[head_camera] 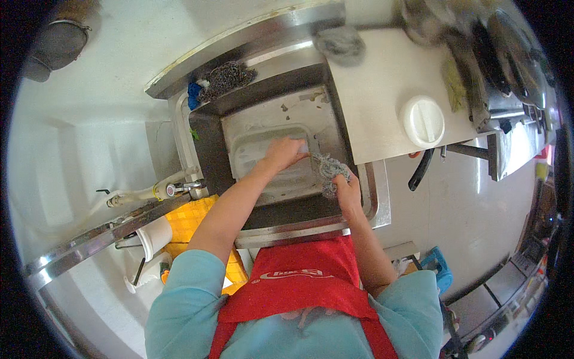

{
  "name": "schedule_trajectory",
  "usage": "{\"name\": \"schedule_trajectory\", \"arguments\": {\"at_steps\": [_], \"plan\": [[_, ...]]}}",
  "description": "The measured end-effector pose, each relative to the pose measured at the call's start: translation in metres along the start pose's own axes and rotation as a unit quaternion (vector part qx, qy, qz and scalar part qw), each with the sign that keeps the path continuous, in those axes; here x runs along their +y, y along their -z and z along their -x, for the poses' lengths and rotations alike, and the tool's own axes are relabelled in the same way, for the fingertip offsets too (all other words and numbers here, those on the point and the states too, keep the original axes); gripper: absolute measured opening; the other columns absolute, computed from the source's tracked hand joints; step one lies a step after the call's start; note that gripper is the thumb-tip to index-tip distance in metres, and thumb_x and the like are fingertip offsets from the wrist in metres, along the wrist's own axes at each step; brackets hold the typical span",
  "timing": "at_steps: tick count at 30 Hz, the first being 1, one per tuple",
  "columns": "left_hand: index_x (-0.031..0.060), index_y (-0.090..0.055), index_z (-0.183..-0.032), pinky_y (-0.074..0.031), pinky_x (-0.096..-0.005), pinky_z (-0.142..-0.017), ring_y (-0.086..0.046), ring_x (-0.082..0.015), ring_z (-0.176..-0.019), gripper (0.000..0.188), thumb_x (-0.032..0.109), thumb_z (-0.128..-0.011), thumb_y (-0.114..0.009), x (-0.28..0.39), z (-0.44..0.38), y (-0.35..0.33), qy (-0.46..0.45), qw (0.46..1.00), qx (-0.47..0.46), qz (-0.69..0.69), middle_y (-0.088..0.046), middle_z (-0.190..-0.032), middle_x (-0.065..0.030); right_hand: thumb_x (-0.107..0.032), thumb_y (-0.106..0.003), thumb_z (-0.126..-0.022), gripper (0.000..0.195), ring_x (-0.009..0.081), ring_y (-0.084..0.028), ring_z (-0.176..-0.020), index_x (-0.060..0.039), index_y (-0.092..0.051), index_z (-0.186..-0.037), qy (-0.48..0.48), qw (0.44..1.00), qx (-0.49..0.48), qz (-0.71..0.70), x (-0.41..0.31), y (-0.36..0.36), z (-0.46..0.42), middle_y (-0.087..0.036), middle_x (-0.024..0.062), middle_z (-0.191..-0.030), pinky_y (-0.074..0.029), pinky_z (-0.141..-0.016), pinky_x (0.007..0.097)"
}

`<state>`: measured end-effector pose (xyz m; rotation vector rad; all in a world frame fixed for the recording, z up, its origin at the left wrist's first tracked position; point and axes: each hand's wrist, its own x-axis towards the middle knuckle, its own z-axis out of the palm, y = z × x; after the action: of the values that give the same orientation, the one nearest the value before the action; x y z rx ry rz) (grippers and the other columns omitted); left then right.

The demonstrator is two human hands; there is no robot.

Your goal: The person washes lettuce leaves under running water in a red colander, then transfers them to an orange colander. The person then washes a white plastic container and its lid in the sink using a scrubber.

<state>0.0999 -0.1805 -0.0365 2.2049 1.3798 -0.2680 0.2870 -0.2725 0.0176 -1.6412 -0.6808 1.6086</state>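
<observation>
A clear plastic container (255, 157) lies in the metal sink (287, 112). My left hand (285, 153) grips its right part, with the fingers at the rim. Just to the right, my right hand (349, 190) holds a grey wire scouring pad (331, 169) between thumb and fingers, close to the container's right edge. Small brown food scraps (284, 107) lie on the sink floor beyond the container, and a green leaf bit (193, 134) clings to the left wall.
A dark scouring pad (231, 78) and a blue cloth-like item (193, 95) sit on the sink's back left ledge. A faucet (179, 188) stands at the left. On the right counter (376, 89) are a white round lid (423, 121) and another grey pad (341, 45).
</observation>
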Motion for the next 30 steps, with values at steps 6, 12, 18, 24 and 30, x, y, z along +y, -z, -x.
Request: {"name": "schedule_trajectory", "arguments": {"at_steps": [6,12,18,24,30], "plan": [[0.0092,-0.058,-0.088,-0.047,-0.0447,-0.065,-0.060,-0.0354,-0.076,0.038,0.045,-0.077,-0.057,0.001,0.000,0.003,0.013,1.000,-0.010,-0.004,-0.061,-0.078,-0.0175,-0.012,-0.047,-0.077,0.033,0.0125,-0.052,-0.081,0.0021,-0.056,-0.106,-0.027,0.998,0.003,-0.054,0.004,-0.008,0.008,-0.060,0.0050,-0.091,-0.041,-0.075,0.0244],[0.0075,-0.055,-0.082,-0.047,-0.0453,-0.062,-0.060,-0.0360,-0.072,0.038,0.046,-0.077,-0.057,-0.002,0.006,-0.008,-0.022,0.998,0.052,0.011,-0.061,-0.073,-0.0176,-0.011,-0.049,-0.076,0.034,0.0130,-0.053,-0.081,0.0032,-0.056,-0.106,-0.041,0.997,0.021,-0.069,0.014,-0.011,0.009,-0.059,0.0052,-0.091,-0.042,-0.074,0.0251],[0.0064,-0.054,-0.081,-0.047,-0.0453,-0.059,-0.059,-0.0372,-0.066,0.042,0.048,-0.076,-0.057,-0.015,0.005,-0.034,-0.024,0.997,0.072,0.015,-0.060,-0.067,-0.0175,-0.012,-0.049,-0.076,0.032,0.0128,-0.052,-0.079,0.0025,-0.056,-0.104,-0.043,0.997,0.016,-0.068,0.022,-0.010,0.008,-0.059,0.0040,-0.088,-0.042,-0.072,0.0248],[0.0069,-0.056,-0.083,-0.047,-0.0451,-0.060,-0.059,-0.0361,-0.065,0.043,0.049,-0.074,-0.058,-0.020,-0.001,-0.035,-0.035,0.995,0.089,0.002,-0.060,-0.065,-0.0169,-0.013,-0.048,-0.075,0.028,0.0124,-0.051,-0.076,0.0015,-0.058,-0.097,-0.053,0.997,0.038,-0.031,0.021,-0.014,0.011,-0.058,0.0025,-0.085,-0.041,-0.071,0.0249],[0.0081,-0.058,-0.091,-0.048,-0.0433,-0.062,-0.060,-0.0342,-0.069,0.046,0.052,-0.075,-0.056,-0.020,-0.007,-0.029,-0.015,0.999,0.040,0.011,-0.062,-0.069,-0.0161,-0.012,-0.047,-0.073,0.027,0.0124,-0.052,-0.075,0.0015,-0.058,-0.094,-0.048,0.994,0.037,-0.089,0.020,-0.017,0.012,-0.059,0.0027,-0.085,-0.042,-0.069,0.0253]]}}
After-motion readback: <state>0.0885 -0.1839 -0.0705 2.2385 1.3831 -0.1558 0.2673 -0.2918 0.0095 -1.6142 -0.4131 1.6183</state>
